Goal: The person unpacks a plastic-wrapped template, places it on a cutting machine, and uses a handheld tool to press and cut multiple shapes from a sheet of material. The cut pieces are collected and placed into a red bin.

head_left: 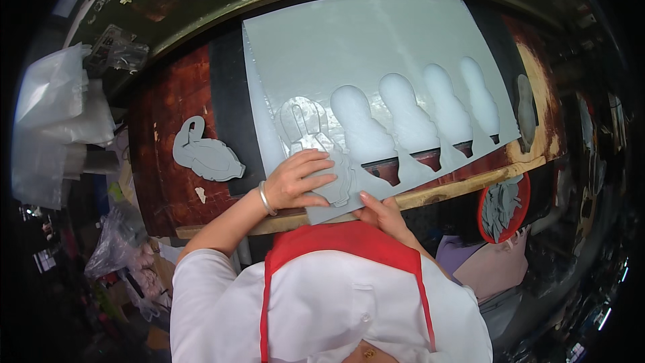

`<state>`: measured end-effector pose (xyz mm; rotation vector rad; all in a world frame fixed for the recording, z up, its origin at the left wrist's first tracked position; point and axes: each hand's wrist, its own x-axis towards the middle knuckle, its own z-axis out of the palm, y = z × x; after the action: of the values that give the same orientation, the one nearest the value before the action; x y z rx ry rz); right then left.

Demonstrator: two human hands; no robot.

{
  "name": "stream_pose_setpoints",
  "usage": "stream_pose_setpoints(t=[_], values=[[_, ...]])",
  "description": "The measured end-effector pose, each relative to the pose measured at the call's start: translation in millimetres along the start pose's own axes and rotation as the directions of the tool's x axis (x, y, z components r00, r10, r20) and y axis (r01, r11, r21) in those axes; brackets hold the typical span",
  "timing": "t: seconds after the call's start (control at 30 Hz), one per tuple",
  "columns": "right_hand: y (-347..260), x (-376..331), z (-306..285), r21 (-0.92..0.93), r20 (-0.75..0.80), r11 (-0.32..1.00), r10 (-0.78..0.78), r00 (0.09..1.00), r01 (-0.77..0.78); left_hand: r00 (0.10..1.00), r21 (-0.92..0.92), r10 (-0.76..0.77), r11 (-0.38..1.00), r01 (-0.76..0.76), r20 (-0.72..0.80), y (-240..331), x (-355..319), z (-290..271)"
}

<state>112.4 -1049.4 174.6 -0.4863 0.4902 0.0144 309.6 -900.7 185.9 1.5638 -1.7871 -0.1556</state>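
Note:
A large grey sheet [363, 33] lies across the work table, its near corner reaching past the wooden front edge. Several rounded, shoe-part-like openings run along its near side, with white showing through them. At the left end of that row, a shaped grey piece [341, 173] with a looped outline sits within the sheet. My left hand [299, 178] lies on this piece, fingers stretched out and touching its surface. Gripping the sheet's near edge is my right hand [381, 215], thumb on top and its other fingers hidden underneath.
Grey cut pieces [208, 158] lie on the table at the left, and another grey piece [526, 114] at the right. A red basin [484, 202] of grey scraps stands below the table's right side. Clear plastic bags [57, 107] hang at the far left.

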Motion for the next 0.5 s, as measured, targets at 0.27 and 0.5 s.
stream_pose_setpoints(t=[0.27,0.5], values=[[4,10,10,0.053,0.045,0.997,-0.064,0.997,0.061,0.891,-0.305,-0.391,0.899,0.315,-0.230,-3,-2,20],[-14,12,11,0.004,0.047,0.993,-0.114,0.992,0.114,0.895,-0.281,-0.262,0.946,0.164,-0.360,-4,-4,23]])
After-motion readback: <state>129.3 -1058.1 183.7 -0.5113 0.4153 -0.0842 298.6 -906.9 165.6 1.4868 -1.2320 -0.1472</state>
